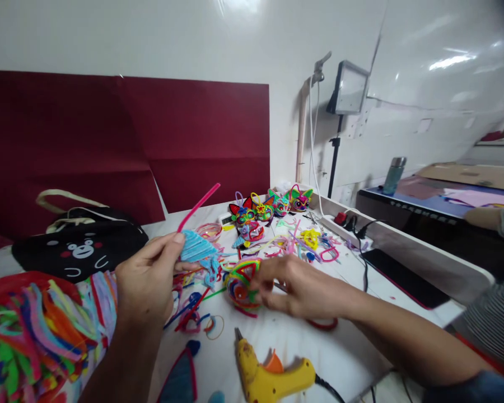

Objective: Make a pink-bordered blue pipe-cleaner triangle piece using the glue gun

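My left hand (148, 274) pinches the blue triangle (198, 247) left of centre, pink stem (199, 206) slanting up-right; my right hand (304, 288), grip too blurred to tell, is nearer the multicoloured piece (238, 286) mid-frame

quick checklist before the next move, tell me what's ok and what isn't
1. Blue piece held by the left hand: ok, pinched between thumb and fingers.
2. Pink strip fastened to it: cannot tell, the thumb covers where they meet.
3. Right hand has a firm grip on the ornament: cannot tell, fingers are blurred.
4. Glue gun apart from both hands: ok.
5. Glue gun hot: cannot tell.
6. Table tidy: not ok, loose strips lie scattered.
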Demonstrator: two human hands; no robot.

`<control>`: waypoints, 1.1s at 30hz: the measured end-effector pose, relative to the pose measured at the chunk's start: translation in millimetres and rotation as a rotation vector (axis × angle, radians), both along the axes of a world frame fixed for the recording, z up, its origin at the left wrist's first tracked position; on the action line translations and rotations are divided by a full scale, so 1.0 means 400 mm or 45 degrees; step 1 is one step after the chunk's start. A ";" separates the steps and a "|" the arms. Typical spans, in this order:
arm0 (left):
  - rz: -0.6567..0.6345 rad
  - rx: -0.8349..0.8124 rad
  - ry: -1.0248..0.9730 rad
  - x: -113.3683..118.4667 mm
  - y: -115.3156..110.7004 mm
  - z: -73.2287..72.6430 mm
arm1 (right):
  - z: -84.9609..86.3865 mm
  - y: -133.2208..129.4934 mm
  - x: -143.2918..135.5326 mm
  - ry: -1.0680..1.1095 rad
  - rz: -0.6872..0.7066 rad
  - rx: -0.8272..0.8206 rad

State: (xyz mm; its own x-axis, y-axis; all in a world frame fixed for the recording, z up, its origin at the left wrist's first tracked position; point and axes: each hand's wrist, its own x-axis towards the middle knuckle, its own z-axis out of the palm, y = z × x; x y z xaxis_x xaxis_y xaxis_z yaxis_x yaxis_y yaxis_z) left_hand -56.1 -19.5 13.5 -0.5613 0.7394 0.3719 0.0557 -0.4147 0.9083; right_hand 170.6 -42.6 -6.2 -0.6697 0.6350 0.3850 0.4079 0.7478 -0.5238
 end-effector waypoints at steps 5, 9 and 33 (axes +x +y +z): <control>0.038 0.077 -0.038 -0.015 -0.002 0.017 | -0.085 -0.084 0.037 -0.518 0.168 -0.057; 0.064 0.136 -0.083 -0.032 0.002 0.027 | -0.135 -0.125 0.034 -0.799 0.136 0.030; -0.031 0.027 0.059 -0.015 0.009 -0.009 | -0.262 -0.121 -0.006 -0.430 -0.066 0.508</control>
State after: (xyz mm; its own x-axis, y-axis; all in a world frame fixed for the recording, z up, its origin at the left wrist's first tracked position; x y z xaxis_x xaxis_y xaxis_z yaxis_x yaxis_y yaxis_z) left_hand -62.0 -15.9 10.0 -0.5253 0.7441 0.4128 0.0873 -0.4355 0.8960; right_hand 168.4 -90.9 -111.0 -0.7700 0.5184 0.3719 0.5463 0.8368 -0.0352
